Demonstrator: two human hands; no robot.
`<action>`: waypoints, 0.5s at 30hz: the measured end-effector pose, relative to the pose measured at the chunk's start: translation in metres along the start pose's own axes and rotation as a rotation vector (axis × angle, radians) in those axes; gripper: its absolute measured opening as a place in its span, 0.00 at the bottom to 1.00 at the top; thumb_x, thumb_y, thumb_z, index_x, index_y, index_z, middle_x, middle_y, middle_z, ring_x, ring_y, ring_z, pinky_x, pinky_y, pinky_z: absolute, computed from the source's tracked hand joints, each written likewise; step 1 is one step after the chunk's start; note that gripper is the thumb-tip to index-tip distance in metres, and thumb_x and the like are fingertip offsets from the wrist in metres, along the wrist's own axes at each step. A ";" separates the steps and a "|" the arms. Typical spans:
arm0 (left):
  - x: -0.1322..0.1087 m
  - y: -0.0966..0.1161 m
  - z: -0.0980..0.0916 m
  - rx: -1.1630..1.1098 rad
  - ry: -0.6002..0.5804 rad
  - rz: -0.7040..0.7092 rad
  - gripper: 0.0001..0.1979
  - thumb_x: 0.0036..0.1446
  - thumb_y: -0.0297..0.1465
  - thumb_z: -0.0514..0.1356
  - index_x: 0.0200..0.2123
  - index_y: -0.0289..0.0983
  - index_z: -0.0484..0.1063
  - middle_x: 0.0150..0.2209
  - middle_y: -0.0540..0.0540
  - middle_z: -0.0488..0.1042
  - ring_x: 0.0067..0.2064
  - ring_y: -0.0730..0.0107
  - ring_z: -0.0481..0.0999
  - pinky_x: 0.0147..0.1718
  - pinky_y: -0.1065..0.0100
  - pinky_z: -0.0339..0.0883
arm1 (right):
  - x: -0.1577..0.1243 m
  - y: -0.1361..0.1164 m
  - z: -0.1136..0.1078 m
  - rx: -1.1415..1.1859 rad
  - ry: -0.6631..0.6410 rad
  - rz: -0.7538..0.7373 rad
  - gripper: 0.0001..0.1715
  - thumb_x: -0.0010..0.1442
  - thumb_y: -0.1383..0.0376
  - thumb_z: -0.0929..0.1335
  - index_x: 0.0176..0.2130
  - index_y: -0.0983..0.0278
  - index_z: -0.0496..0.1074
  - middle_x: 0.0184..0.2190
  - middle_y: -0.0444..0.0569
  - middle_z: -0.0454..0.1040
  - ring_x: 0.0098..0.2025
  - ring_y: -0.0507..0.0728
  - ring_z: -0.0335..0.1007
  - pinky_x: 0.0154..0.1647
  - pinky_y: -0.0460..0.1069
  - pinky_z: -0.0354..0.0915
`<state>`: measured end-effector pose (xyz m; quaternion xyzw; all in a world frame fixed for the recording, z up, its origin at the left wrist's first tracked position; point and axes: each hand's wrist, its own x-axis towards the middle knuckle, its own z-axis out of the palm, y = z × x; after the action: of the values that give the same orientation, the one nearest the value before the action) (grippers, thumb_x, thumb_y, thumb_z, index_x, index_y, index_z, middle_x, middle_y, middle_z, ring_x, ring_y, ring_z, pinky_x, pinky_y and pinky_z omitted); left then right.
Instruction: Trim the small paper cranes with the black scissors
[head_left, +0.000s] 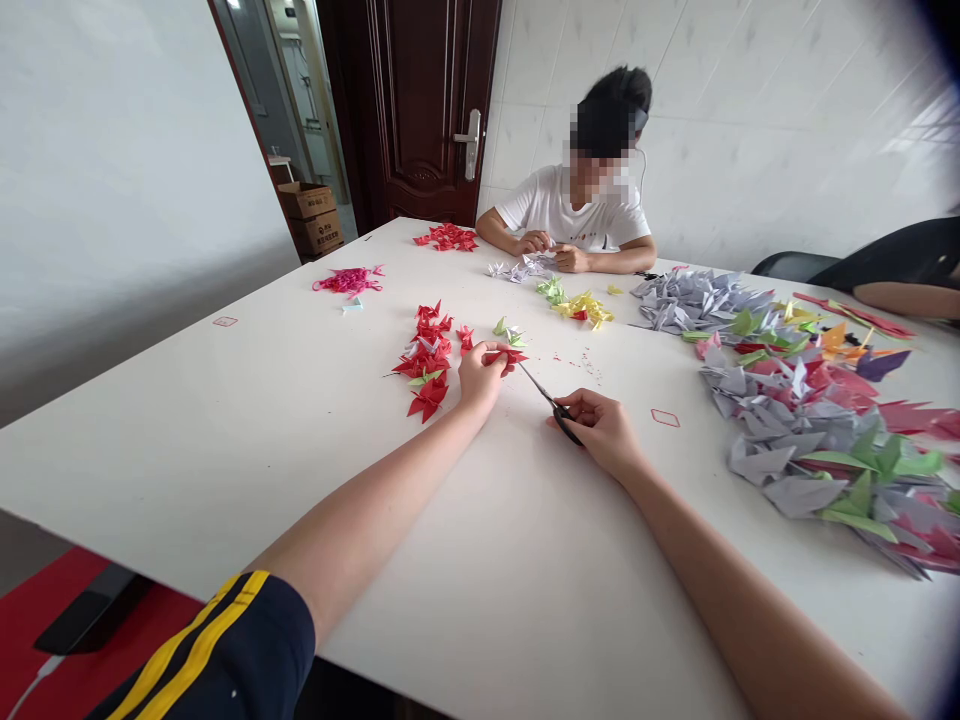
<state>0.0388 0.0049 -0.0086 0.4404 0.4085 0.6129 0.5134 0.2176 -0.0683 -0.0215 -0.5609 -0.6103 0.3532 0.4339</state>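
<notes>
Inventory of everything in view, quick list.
white rectangular table: one, white, centre
red folded-paper pile: many, red, beside left hand
grey-and-green folded-paper heap: many, mixed, table's right
pink paper clump: one, pink, table's far left
brown cardboard boxes: two, brown, stacked by door
dark wooden door: one, dark brown, back wall
seated co-worker: one, white T-shirt, far side
black-handled steel scissors: one, black, in right hand
left hand: one, bare, pinching red folded-paper piece
right hand: one, bare, gripping scissors

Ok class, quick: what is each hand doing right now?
Left hand: closed, pinching a folded red paper piece.
Right hand: closed, holding black-handled metal scissors.
</notes>
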 end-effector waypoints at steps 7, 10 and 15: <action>0.001 -0.003 -0.001 0.010 -0.014 0.011 0.07 0.52 0.20 0.56 0.34 0.34 0.71 0.31 0.45 0.76 0.30 0.74 0.75 0.39 0.67 0.70 | 0.001 0.002 0.001 0.003 0.001 0.000 0.20 0.46 0.55 0.75 0.35 0.64 0.73 0.22 0.42 0.66 0.22 0.49 0.56 0.21 0.46 0.52; 0.001 -0.004 -0.002 0.010 -0.019 0.024 0.07 0.51 0.20 0.56 0.34 0.34 0.71 0.32 0.44 0.77 0.30 0.73 0.75 0.38 0.67 0.70 | 0.001 0.002 0.000 -0.001 -0.003 0.003 0.19 0.47 0.55 0.75 0.35 0.63 0.73 0.22 0.42 0.66 0.22 0.49 0.57 0.22 0.46 0.53; 0.001 -0.005 -0.001 0.000 -0.015 0.030 0.07 0.51 0.21 0.57 0.34 0.33 0.71 0.31 0.44 0.77 0.30 0.73 0.75 0.39 0.66 0.70 | 0.001 0.002 0.000 -0.010 0.000 -0.008 0.18 0.47 0.56 0.75 0.34 0.63 0.73 0.22 0.41 0.65 0.23 0.49 0.57 0.23 0.46 0.53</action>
<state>0.0387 0.0067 -0.0131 0.4508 0.3980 0.6173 0.5073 0.2183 -0.0672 -0.0231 -0.5605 -0.6143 0.3484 0.4325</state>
